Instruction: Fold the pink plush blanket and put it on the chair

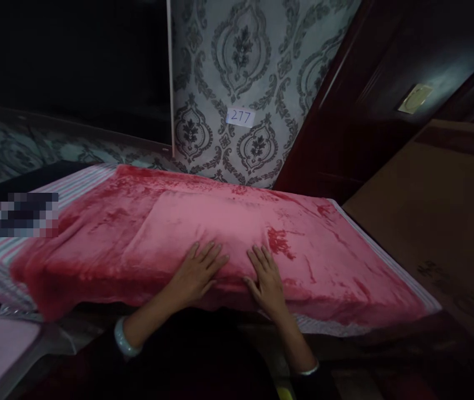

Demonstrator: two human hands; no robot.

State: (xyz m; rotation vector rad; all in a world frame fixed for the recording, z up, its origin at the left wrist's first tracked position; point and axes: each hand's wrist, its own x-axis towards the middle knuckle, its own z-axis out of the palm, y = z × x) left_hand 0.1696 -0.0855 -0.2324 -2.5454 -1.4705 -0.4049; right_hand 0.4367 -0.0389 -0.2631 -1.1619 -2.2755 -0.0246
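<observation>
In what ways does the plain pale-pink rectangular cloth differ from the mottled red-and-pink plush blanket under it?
The pale-pink cloth looks almost even in colour; the red-and-pink blanket has deeper red patches. The cloth is smaller; the blanket spreads past it on both sides. Both look soft.

The blanket is plush cloth with uneven pile; the sheet at left, flat matt cloth. The far note is paper. At right, the door looks like glossy wood, the box like matt cardboard.
</observation>
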